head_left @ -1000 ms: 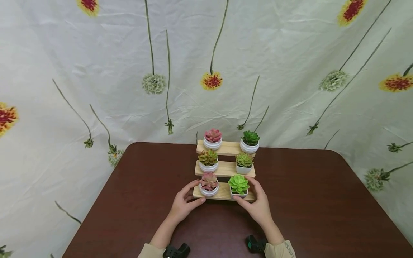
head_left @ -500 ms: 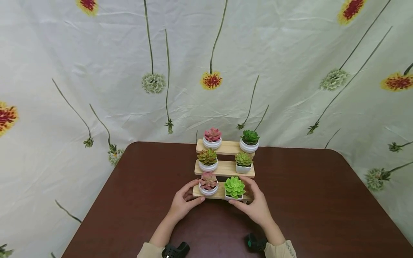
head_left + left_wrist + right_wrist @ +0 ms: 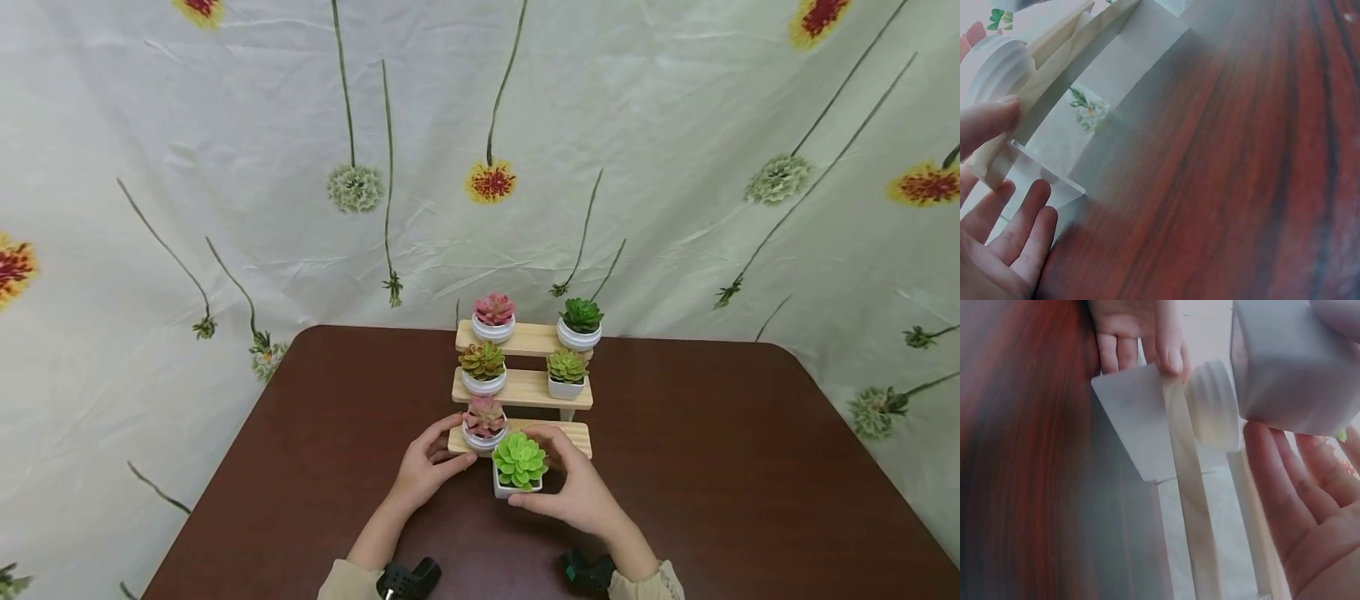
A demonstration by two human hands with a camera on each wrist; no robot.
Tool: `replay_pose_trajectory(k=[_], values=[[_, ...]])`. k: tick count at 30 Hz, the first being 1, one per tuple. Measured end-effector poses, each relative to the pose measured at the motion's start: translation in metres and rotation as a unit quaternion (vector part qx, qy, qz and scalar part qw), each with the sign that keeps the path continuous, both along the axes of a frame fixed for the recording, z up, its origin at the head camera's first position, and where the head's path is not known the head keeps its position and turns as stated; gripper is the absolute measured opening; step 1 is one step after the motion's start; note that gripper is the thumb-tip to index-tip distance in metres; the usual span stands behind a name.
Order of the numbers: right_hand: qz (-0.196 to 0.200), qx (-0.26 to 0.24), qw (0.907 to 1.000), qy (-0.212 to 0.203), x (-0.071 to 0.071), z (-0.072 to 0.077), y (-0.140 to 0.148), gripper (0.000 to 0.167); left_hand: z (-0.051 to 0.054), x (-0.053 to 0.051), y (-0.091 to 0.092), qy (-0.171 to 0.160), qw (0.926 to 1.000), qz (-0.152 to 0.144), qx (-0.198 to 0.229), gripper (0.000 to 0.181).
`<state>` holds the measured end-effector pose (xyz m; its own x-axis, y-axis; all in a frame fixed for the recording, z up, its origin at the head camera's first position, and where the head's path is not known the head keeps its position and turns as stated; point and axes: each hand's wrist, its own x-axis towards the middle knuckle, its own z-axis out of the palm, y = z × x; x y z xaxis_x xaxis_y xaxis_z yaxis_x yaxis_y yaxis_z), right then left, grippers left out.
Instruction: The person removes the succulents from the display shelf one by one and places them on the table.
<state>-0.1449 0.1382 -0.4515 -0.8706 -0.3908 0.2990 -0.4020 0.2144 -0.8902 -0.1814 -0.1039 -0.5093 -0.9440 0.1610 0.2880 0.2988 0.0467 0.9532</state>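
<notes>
My right hand [image 3: 577, 492] holds a square white pot with a bright green succulent [image 3: 519, 460] between thumb and fingers, in front of the lowest shelf [image 3: 558, 431]. The right wrist view shows this pot [image 3: 1297, 369] lifted clear of the shelf board [image 3: 1190, 487]. My left hand [image 3: 422, 467] grips the left end of that shelf, thumb in front. In the left wrist view, the left hand [image 3: 997, 231] has its thumb on the board and fingers under it. Beside it on the lowest shelf stands a round white pot with a pink succulent [image 3: 485, 419].
The middle shelf [image 3: 527, 387] bears a reddish-green succulent [image 3: 482, 362] and a green one [image 3: 567, 367]. The top shelf [image 3: 534, 339] bears a pink succulent [image 3: 494, 310] and a dark green one [image 3: 581, 316]. A flowered cloth [image 3: 675, 125] hangs behind the brown table [image 3: 712, 467].
The right hand has taken the bright green succulent off the lowest shelf's right side and moved it left and toward me. The left hand has stayed on the shelf's end.
</notes>
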Motion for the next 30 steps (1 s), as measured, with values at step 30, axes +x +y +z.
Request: replay_pose_trajectory(k=[30], values=[[0.024, 0.103, 0.9944, -0.003, 0.013, -0.025, -0.041, 0.058, 0.028, 0.011, 0.001, -0.016, 0.9997, -0.007, -0.016, 0.052]])
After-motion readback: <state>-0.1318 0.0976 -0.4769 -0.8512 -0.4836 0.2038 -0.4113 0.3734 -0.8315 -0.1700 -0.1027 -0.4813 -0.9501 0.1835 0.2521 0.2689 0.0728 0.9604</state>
